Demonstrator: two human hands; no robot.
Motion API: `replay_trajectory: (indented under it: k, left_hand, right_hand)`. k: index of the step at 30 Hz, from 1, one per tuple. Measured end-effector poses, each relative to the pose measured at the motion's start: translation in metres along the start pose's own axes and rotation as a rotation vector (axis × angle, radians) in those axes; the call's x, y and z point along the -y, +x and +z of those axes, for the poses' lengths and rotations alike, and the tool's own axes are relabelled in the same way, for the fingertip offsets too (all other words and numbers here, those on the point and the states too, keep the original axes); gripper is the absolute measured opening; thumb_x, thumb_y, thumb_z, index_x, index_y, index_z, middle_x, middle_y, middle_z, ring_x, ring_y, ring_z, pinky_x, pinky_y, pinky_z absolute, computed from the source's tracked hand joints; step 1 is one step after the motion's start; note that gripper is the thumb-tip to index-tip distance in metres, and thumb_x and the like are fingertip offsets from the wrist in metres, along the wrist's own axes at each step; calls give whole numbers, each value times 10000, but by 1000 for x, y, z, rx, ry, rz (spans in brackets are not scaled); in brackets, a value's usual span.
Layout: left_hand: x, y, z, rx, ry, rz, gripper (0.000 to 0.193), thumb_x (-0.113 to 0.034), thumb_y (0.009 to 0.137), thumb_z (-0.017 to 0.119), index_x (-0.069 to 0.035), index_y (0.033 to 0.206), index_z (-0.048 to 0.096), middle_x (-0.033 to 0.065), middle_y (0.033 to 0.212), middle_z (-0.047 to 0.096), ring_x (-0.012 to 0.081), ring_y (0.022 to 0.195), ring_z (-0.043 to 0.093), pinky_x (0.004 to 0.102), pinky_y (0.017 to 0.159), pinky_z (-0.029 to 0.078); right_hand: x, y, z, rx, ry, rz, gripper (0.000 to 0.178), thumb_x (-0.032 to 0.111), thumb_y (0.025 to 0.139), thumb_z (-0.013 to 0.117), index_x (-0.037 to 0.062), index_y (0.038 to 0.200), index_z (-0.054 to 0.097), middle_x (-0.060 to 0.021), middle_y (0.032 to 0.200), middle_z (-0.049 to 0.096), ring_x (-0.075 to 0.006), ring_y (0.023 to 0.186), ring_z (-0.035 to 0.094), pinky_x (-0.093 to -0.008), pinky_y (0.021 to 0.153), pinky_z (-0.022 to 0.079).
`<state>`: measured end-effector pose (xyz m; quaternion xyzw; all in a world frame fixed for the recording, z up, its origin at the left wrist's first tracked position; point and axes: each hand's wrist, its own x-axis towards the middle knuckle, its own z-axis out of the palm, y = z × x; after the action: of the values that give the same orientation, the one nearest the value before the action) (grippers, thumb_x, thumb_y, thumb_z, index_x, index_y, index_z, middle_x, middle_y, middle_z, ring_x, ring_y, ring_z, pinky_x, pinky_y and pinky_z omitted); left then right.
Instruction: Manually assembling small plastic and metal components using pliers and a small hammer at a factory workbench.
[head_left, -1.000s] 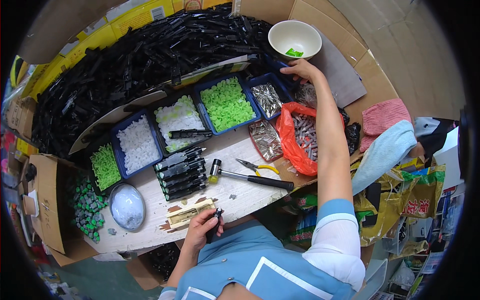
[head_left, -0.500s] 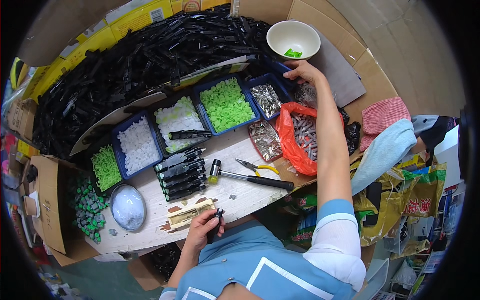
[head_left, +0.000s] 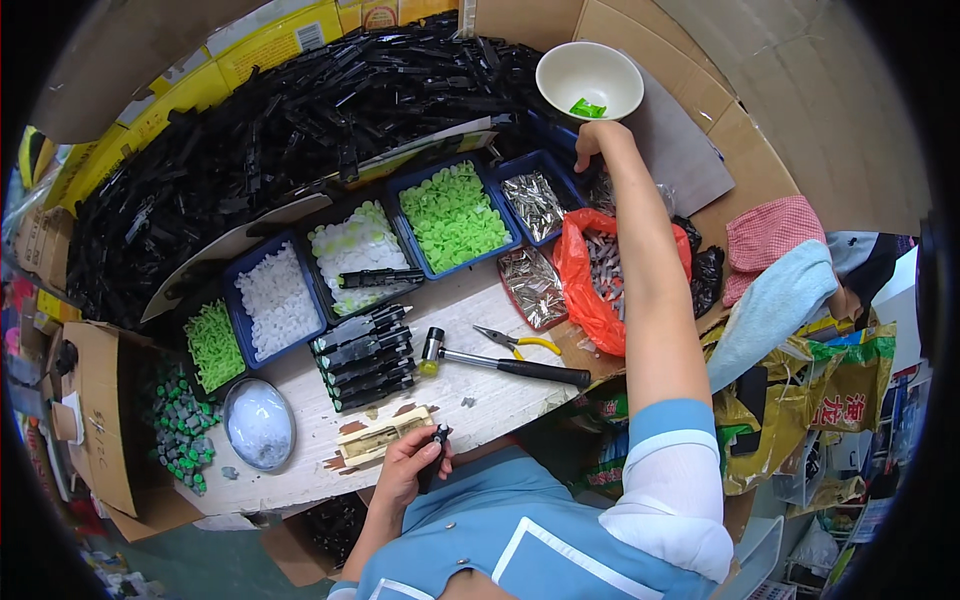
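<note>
Close to my body at the table's front edge, my left hand [head_left: 402, 466] is closed around a black plastic part [head_left: 439, 450], its upper end showing above the fingers. My right hand [head_left: 606, 142] is stretched to the far right, just below a white bowl [head_left: 560, 92] with a green packet in it. It dips behind a blue tray of metal pins [head_left: 532, 205], above clear plastic wrapping; its fingertips are hidden. Beside my left hand lies a cream-coloured block fixture [head_left: 385, 437]. A row of black assembled parts [head_left: 362, 355] lies behind that.
A hammer [head_left: 515, 370] and yellow-handled pliers [head_left: 515, 341] lie mid-table. Trays hold green caps [head_left: 452, 215], white pieces [head_left: 275, 300] and green pieces [head_left: 214, 345]. A red bag [head_left: 592, 320] of grey parts stands under my right forearm. Black parts [head_left: 250, 140] are heaped behind.
My right hand has turned downward and its fingers have dropped lower, out of sight beside the tray. My left hand keeps its hold on the black part, almost unmoved.
</note>
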<state>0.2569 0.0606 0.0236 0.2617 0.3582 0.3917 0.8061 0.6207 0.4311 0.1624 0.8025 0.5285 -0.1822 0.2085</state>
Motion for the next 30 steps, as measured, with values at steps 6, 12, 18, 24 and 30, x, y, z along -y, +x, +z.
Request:
replay_trajectory:
  k: [6, 12, 18, 24, 30]
  left_hand:
    - [-1, -2, -3, 10, 6, 3, 270, -98, 853, 541, -1, 1104, 536, 106, 855, 589, 162, 682, 577, 260, 566, 483]
    - [-3, -4, -7, 4, -23, 8, 277, -103, 849, 545, 1, 1105, 532, 107, 859, 587, 164, 683, 576, 263, 567, 481]
    - [-3, -4, -8, 24, -19, 7, 274, -104, 849, 546, -12, 1107, 533, 108, 859, 587, 170, 681, 576, 266, 565, 481]
    - [-1, -4, -9, 29, -23, 14, 270, -103, 848, 548, -8, 1100, 536, 107, 859, 589, 168, 680, 575, 264, 563, 480]
    - [-2, -5, -6, 33, -13, 19, 272, -103, 848, 549, 3, 1097, 535, 107, 859, 589, 164, 677, 577, 260, 560, 480]
  right_hand:
    - [1, 45, 0, 157, 1, 144, 531, 305, 740, 684, 155, 1221, 516, -52, 1279, 479, -215, 1144, 479, -368, 937, 389]
    - [6, 0, -5, 94, -43, 66, 488, 303, 731, 693, 114, 1161, 561, -65, 1252, 504, -239, 1073, 527, -369, 905, 414]
    - [-8, 6, 0, -33, 108, -113, 468, 205, 681, 726, 67, 1106, 586, -134, 947, 632, -258, 793, 613, -361, 732, 494]
    - [-14, -10, 7, -162, 302, -228, 560, 141, 655, 738, 68, 1172, 535, -107, 873, 631, -214, 743, 602, -360, 590, 504]
    - [-27, 3, 13, -53, 525, -260, 742, 119, 663, 713, 88, 1320, 369, -106, 1048, 587, -231, 886, 579, -392, 622, 513]
